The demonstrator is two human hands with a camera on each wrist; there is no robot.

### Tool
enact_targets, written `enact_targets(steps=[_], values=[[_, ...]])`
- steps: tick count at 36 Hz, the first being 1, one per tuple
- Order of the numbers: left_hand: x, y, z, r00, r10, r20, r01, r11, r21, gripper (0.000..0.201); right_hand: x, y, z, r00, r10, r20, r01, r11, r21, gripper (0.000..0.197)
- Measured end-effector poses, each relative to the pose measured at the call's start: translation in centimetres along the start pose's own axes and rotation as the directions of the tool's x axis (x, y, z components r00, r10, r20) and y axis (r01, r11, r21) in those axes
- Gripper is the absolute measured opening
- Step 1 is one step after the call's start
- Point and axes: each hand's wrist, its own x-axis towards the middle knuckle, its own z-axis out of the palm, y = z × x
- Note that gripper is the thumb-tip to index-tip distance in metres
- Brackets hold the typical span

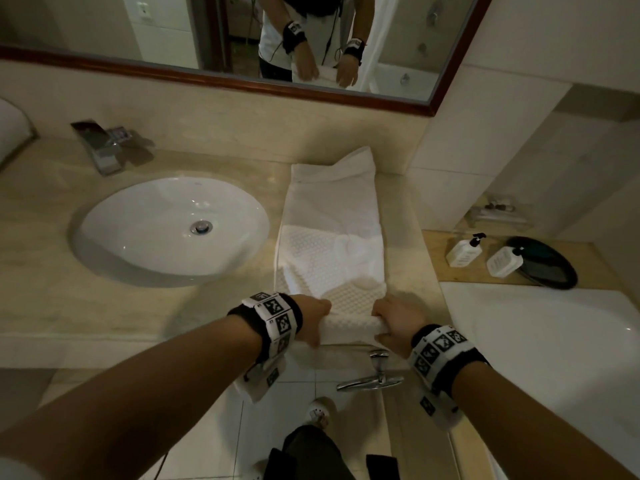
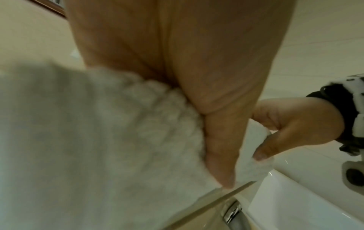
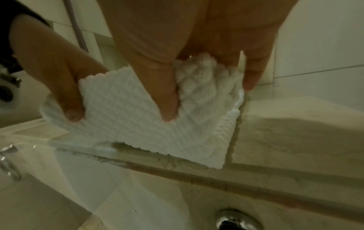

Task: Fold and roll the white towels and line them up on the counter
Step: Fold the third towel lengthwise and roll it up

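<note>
A white waffle-textured towel (image 1: 329,237) lies as a long folded strip on the beige marble counter (image 1: 225,306), right of the sink. Its near end is curled into a small roll (image 1: 349,323) at the counter's front edge. My left hand (image 1: 313,318) grips the roll's left end and my right hand (image 1: 394,322) grips its right end. In the right wrist view my thumb (image 3: 167,99) and fingers pinch the towel (image 3: 138,118), with the left hand (image 3: 59,74) holding the other side. In the left wrist view the towel (image 2: 88,140) fills the lower left under my thumb (image 2: 220,155).
A white oval sink (image 1: 173,226) with a chrome tap (image 1: 107,147) sits left of the towel. A mirror (image 1: 242,39) runs along the back wall. Two white pump bottles (image 1: 464,251) and a dark tray (image 1: 547,265) stand on a lower shelf at right, beside a white basin (image 1: 554,341).
</note>
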Motion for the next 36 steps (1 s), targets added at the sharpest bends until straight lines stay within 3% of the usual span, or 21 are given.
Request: enact_targets(steps=[5, 11, 17, 23, 26, 30, 32, 34, 36], values=[[0.0, -1.3, 0.0, 0.996, 0.058, -0.066, -0.055, 0.998, 0.037, 0.058, 0.3, 0.3, 0.4, 0.999, 0.039, 0.011, -0.04, 0.99, 0.135, 0.046], [0.9, -2.4, -1.3, 0.998, 0.015, -0.068, -0.01, 0.997, 0.071, 0.046, 0.2, 0.9, 0.8, 0.987, 0.158, -0.021, -0.146, 0.947, 0.286, 0.04], [2.7, -2.7, -1.6, 0.998, -0.059, -0.005, 0.059, 0.996, 0.061, 0.048, 0.2, 1.0, 0.9, 0.988, 0.134, 0.079, -0.151, 0.947, 0.283, 0.047], [4.8, -3.0, -0.6, 0.986, -0.131, 0.108, 0.099, 0.961, 0.259, 0.048, 1.2, 0.8, 0.8, 0.972, 0.199, 0.124, -0.227, 0.93, 0.288, 0.038], [6.1, -4.5, 0.8, 0.99, -0.099, 0.098, 0.069, 0.959, 0.275, 0.039, 2.0, 0.5, 0.8, 0.962, 0.214, 0.171, -0.255, 0.927, 0.275, 0.034], [5.6, -4.1, 0.8, 0.993, -0.117, -0.001, 0.115, 0.969, 0.218, 0.034, 2.8, -0.3, 0.8, 0.953, 0.228, 0.201, -0.269, 0.94, 0.21, 0.035], [4.8, -3.3, 0.3, 0.986, -0.105, -0.13, 0.126, 0.978, 0.164, 0.035, 2.9, -0.5, 0.8, 0.954, 0.223, 0.202, -0.26, 0.948, 0.182, 0.038], [3.4, -2.3, 0.1, 0.955, -0.059, -0.289, 0.105, 0.984, 0.144, 0.037, 2.8, -0.4, 0.9, 0.956, 0.205, 0.21, -0.248, 0.947, 0.205, 0.04], [1.9, -1.4, 0.6, 0.912, 0.062, -0.406, 0.007, 0.986, 0.166, 0.041, 2.4, -0.3, 0.8, 0.962, 0.206, 0.177, -0.244, 0.941, 0.235, 0.03]])
